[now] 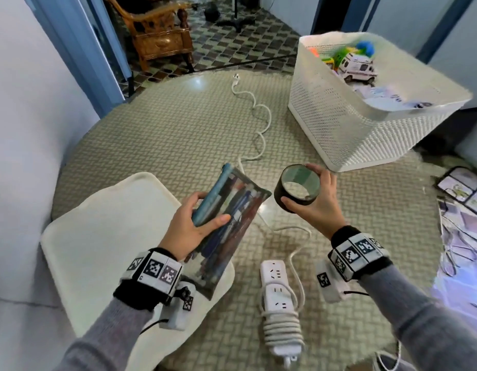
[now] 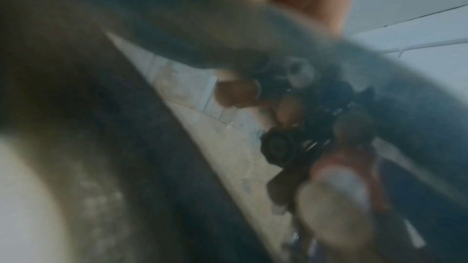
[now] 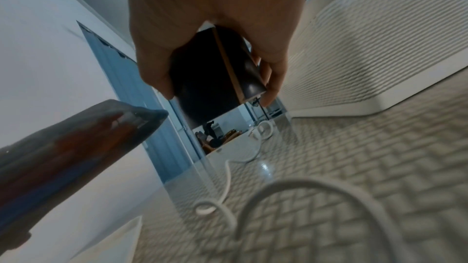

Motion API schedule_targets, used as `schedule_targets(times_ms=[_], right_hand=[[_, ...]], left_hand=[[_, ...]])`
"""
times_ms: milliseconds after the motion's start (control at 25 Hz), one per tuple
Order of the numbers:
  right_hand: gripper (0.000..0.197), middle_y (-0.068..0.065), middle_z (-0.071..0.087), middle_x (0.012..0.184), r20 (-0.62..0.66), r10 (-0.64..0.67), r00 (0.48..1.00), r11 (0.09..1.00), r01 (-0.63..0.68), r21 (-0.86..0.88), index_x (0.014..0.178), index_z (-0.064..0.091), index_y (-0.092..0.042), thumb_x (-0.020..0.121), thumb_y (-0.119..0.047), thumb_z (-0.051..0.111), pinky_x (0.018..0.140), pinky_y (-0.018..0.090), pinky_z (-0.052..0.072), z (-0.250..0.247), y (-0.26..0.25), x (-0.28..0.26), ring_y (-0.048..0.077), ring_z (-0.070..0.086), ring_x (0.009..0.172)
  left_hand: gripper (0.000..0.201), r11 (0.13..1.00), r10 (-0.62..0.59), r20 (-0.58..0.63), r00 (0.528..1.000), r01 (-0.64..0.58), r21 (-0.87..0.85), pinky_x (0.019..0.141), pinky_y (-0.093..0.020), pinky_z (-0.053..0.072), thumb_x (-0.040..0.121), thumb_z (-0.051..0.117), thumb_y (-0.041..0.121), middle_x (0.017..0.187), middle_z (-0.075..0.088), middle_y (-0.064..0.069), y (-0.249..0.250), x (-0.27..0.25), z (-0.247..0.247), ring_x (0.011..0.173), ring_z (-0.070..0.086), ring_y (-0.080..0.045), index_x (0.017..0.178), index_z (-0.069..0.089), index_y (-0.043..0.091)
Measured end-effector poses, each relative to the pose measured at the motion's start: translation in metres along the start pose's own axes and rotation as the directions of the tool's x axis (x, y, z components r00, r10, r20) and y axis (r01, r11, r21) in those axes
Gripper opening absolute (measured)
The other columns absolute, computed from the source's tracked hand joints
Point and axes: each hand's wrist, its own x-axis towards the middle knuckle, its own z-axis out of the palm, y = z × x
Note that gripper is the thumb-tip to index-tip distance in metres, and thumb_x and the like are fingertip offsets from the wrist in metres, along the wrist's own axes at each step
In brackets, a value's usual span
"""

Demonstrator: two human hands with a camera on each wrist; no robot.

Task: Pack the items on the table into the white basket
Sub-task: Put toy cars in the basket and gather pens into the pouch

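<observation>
A power strip (image 1: 276,287) with coiled cord is seen nearest on the table (image 1: 157,135). Above it, a pencil case (image 1: 232,218) is gripped by the left hand (image 1: 189,226), and a tape roll (image 1: 297,187) is clasped by the right hand (image 1: 319,204). Farther right, the basket (image 1: 347,121) is shown holding toys.

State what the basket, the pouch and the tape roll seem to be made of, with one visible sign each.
Basket: likely matte white plastic; walls perforated all over.
Pouch: apparently clear, glossy soft plastic; pens show through.
Tape roll: dark, slightly shiny tape, probably on a card core; a tan edge shows.
</observation>
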Motion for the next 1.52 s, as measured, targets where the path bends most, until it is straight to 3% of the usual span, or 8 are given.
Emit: schedule_targets(times_ms=[120,240,360,560,720,1040,1320,1520], right_hand=[[0.089,-0.004,0.041,0.132,-0.027,0.036,0.999,0.999,-0.035,0.019,0.138,0.035,-0.017,0.066,-0.025,0.086,0.099,0.010,0.028,-0.064,0.031,-0.009,0.003,0.039,0.121],[0.087,-0.005,0.042,0.128,-0.083,0.063,0.995,0.998,-0.062,0.014,0.136,0.038,-0.019,0.064,-0.028,0.087,0.095,0.004,0.029,-0.134,0.062,-0.021,0.003,0.040,0.117],[0.085,-0.003,0.044,0.126,-0.111,0.044,0.993,0.999,-0.044,0.000,0.132,0.040,-0.018,0.063,-0.032,0.087,0.104,0.029,0.038,-0.198,0.086,-0.031,0.011,0.043,0.120],[0.084,-0.005,0.049,0.126,-0.106,0.058,0.993,0.998,-0.058,-0.004,0.129,0.040,-0.028,0.061,-0.040,0.087,0.101,0.043,0.043,-0.283,0.119,-0.039,0.015,0.047,0.118],[0.083,-0.006,0.052,0.123,-0.118,0.061,0.991,0.998,-0.058,0.028,0.126,0.043,-0.031,0.057,-0.047,0.086,0.098,0.046,0.045,-0.311,0.130,-0.033,0.015,0.049,0.115],[0.076,-0.009,0.056,0.117,-0.104,0.016,0.994,0.997,-0.008,0.071,0.121,0.044,-0.033,0.060,-0.039,0.088,0.095,0.033,0.047,-0.319,0.129,0.014,0.009,0.053,0.110],[0.085,-0.011,0.054,0.120,-0.119,-0.042,0.992,0.996,0.050,0.070,0.125,0.046,-0.031,0.054,-0.057,0.082,0.095,0.031,0.046,-0.322,0.115,0.068,0.010,0.052,0.113],[0.079,-0.010,0.050,0.120,-0.104,-0.093,0.990,0.991,0.102,0.083,0.128,0.046,-0.025,0.062,-0.040,0.086,0.091,0.017,0.038,-0.327,0.111,0.118,0.005,0.047,0.111]], left_hand=[[0.040,0.997,0.030,0.015,0.999,-0.029,-0.073,0.070,-0.025,0.058,0.073,0.077,0.031,0.097,0.071,0.002,0.029,0.005,0.062,0.084,0.070,-0.010,0.105,0.054,0.028],[0.045,0.965,-0.002,-0.010,1.000,-0.001,-0.261,0.075,-0.036,0.059,0.066,0.077,0.037,0.097,0.072,-0.004,0.052,0.008,0.140,0.087,0.071,-0.020,0.104,0.058,0.023],[0.053,0.900,-0.079,-0.002,0.997,0.070,-0.431,0.075,-0.039,0.058,0.063,0.076,0.038,0.099,0.072,-0.012,0.075,0.005,0.212,0.084,0.071,-0.023,0.109,0.058,0.017],[0.059,0.886,-0.073,-0.025,0.997,0.053,-0.460,0.066,-0.039,0.059,0.060,0.081,0.031,0.100,0.071,-0.010,0.105,-0.008,0.301,0.084,0.071,-0.022,0.111,0.052,0.026],[0.076,0.929,-0.050,-0.092,0.994,0.012,-0.370,0.082,-0.051,0.056,0.048,0.090,0.049,0.110,0.068,-0.009,0.118,-0.006,0.327,0.096,0.069,-0.027,0.112,0.052,0.033],[0.069,0.938,0.014,-0.197,0.980,-0.081,-0.337,0.080,-0.048,0.057,0.060,0.083,0.034,0.104,0.071,-0.007,0.148,0.035,0.330,0.091,0.071,-0.022,0.120,0.050,0.021],[0.061,0.948,0.058,-0.271,0.961,-0.138,-0.286,0.081,-0.047,0.057,0.067,0.083,0.029,0.104,0.071,-0.005,0.166,0.071,0.324,0.091,0.070,-0.021,0.118,0.051,0.022],[0.061,0.946,0.069,-0.342,0.937,-0.170,-0.275,0.083,-0.045,0.057,0.067,0.082,0.029,0.108,0.069,-0.006,0.176,0.097,0.327,0.094,0.069,-0.020,0.118,0.051,0.023]])
